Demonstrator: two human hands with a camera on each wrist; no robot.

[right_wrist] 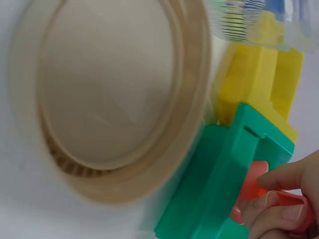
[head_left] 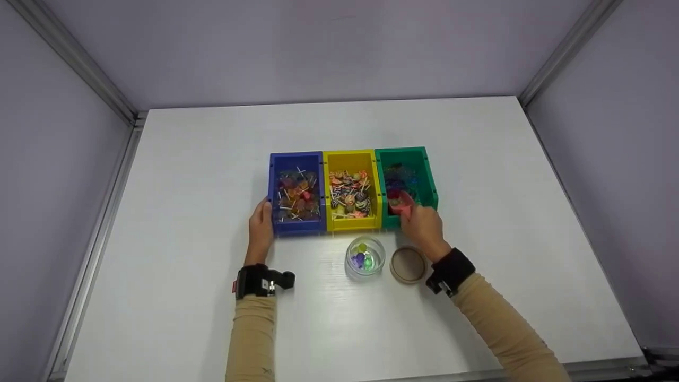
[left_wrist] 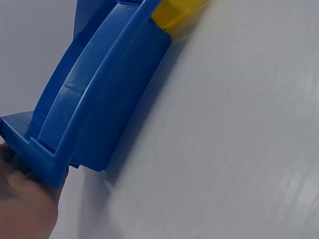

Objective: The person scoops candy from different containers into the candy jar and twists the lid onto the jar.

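Standing mid-desk (head_left: 212, 159) with open room all around, three bins touch; left hand (head_left: 260, 229) rests open against the blue bin (head_left: 295, 227), right hand (head_left: 423, 227) pinches a red scoop (head_left: 401, 203) inside the green bin (head_left: 424, 175).

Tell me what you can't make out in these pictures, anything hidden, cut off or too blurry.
- Head view: what the red scoop has picked up in the green bin; too small, and the right hand covers its handle.
- Left wrist view: the left hand is cut off by the edge; the blue bin shows only its outside.
- Right wrist view: the round lid and the jar are blurred, the jar also cut off.
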